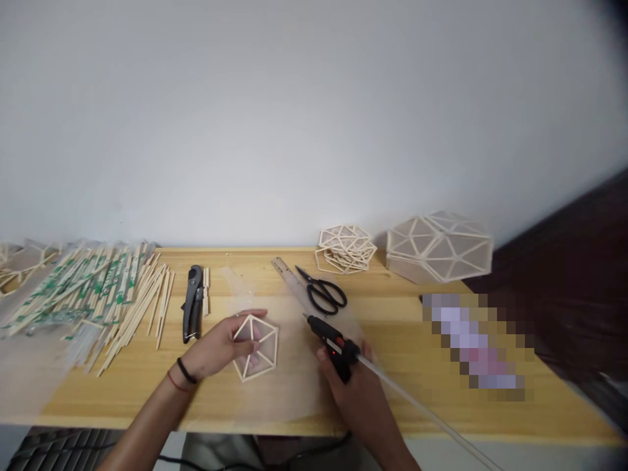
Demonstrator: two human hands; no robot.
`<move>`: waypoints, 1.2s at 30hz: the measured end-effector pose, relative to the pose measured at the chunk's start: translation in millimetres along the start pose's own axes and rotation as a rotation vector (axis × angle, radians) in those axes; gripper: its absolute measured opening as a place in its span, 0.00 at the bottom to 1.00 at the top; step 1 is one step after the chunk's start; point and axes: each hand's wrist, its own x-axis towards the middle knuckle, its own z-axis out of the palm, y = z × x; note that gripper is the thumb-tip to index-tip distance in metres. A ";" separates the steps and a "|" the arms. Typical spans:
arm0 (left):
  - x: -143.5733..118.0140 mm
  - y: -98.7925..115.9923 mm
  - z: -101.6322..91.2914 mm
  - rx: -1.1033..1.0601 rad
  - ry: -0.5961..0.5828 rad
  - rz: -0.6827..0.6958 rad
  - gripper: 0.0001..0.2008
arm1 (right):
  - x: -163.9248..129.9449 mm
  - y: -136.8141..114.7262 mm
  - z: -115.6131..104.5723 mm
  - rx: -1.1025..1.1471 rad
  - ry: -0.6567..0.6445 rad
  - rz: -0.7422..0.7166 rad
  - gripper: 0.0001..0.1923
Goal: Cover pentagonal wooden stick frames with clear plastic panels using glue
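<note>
Carefully does it: the left hand (216,350) pinches the wooden frame (266,358) between its fingers, nearer the tabletop's (167,379) front edge than its back; the right hand (358,386) grips the glue gun (330,332), nozzle apart from the frame. Good work probably wants a steady frame, small dabs and fingertips clear of hot glue.

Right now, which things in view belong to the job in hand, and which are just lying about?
Apparently in the job:
- pentagonal frame, in the left hand
- glue gun, in the right hand

Lying about, at least for now:
- scissors
- ruler
- grey cutter
- loose sticks
- piled frames
- faceted structure
</note>
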 end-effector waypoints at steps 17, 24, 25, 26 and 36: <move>-61.0 11.5 27.7 -0.062 0.246 -0.010 0.19 | -27.3 -31.5 -37.7 0.495 -0.195 0.239 0.27; -104.2 -21.5 82.2 -0.193 0.078 -0.137 0.21 | -63.8 -29.5 -47.2 0.540 -0.104 0.436 0.28; -105.6 -23.5 87.2 -0.214 0.073 -0.147 0.22 | -63.3 -28.4 -47.0 0.548 -0.117 0.430 0.28; -106.0 -24.9 90.2 -0.229 0.074 -0.153 0.23 | -61.4 -27.2 -46.4 0.553 -0.138 0.417 0.28; -103.1 -21.2 68.7 -0.210 0.099 -0.146 0.21 | -24.3 -26.5 -29.6 0.564 -0.331 0.303 0.27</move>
